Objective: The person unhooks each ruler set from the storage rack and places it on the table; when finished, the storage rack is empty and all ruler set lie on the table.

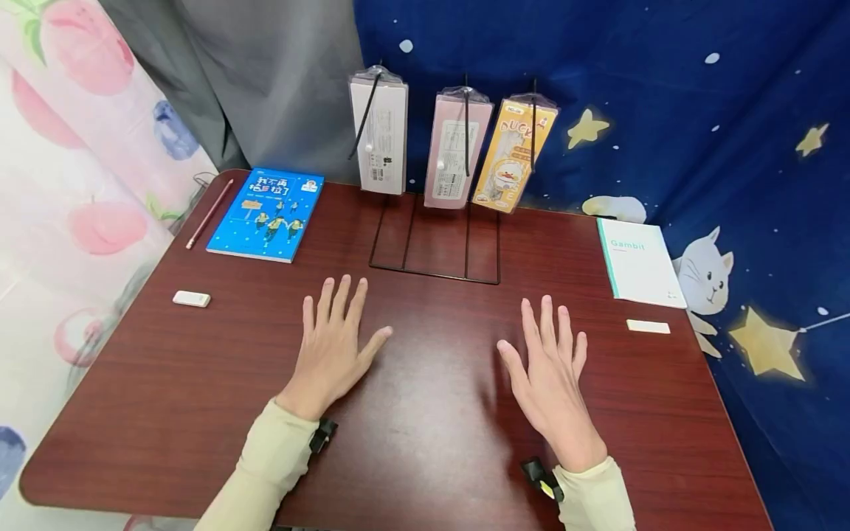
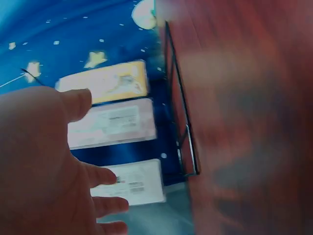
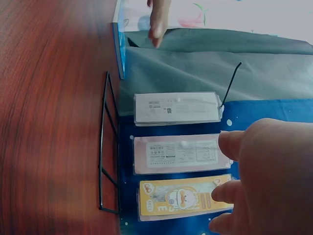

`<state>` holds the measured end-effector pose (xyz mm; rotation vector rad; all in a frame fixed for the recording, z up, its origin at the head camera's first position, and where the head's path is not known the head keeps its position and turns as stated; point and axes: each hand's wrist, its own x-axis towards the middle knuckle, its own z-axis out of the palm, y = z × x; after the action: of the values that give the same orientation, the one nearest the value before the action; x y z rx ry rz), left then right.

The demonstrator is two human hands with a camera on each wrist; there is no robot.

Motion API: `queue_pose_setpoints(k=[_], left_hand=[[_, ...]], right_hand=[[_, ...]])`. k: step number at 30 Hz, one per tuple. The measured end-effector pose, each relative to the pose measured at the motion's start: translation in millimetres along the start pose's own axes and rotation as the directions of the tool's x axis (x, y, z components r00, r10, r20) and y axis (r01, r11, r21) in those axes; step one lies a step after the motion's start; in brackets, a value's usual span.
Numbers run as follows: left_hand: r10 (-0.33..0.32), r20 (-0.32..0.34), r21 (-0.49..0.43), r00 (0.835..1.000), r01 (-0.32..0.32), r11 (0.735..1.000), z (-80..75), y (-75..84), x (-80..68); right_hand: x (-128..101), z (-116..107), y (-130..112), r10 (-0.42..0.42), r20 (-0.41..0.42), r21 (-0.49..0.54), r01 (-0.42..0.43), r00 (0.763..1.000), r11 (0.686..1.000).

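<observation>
My left hand [image 1: 330,354] is held over the table with its fingers spread, holding nothing. Opposite it, my right hand [image 1: 550,383] is likewise spread and holds nothing. Beyond both hands stands a black wire rack [image 1: 434,274] with three packages hanging from its prongs. On the left hangs a white package [image 1: 392,136], in the middle a pink package [image 1: 451,162], and on the right a yellow package [image 1: 508,173] printed with a duck. The left wrist view shows the left fingers in front of these packages, apart from them.
A blue book [image 1: 268,214] and a pencil [image 1: 209,214] lie at the back left, with a white eraser-like block [image 1: 191,299] nearer. At the right are a white-and-green notebook [image 1: 640,262] and a pale small block [image 1: 648,327]. Curtains hang behind the wooden table [image 1: 425,442].
</observation>
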<state>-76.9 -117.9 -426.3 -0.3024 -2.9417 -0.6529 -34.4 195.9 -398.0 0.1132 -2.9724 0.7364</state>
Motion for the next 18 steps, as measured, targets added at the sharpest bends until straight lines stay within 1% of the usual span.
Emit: queue_pose_setpoints(k=[3, 6, 8, 11, 14, 18], left_hand=[[-0.049, 0.073, -0.005, 0.996, 0.049, 0.999, -0.7, -7.8, 25.1], [-0.095, 0.153, 0.014, 0.984, 0.094, 0.995, 1.9, -17.6, 53.9], [-0.126, 0.197, 0.019, 0.972, 0.124, 0.992, 5.9, -23.3, 70.4], [-0.171, 0.256, 0.008, 0.951, 0.174, 0.985, 12.3, -29.5, 90.1], [-0.203, 0.292, -0.007, 0.935, 0.214, 0.977, 17.4, -33.6, 108.0], [-0.233, 0.327, 0.01, 0.916, 0.243, 0.97, 23.0, -37.8, 128.6]], right_hand=[[-1, -1, -1, 0.0, 0.005, 0.001, 0.0, 1.0, 1.0], [-2, -2, 0, 0.006, 0.007, 0.01, -0.006, 1.0, 1.0], [-2, -2, 0, 0.007, 0.005, 0.014, -0.008, 1.0, 1.0], [-3, -1, 1, 0.003, 0.002, 0.015, -0.003, 1.0, 1.0], [-3, -1, 1, -0.001, 0.004, 0.016, 0.001, 1.0, 1.0], [-4, 0, 2, 0.001, 0.007, 0.014, -0.001, 1.0, 1.0]])
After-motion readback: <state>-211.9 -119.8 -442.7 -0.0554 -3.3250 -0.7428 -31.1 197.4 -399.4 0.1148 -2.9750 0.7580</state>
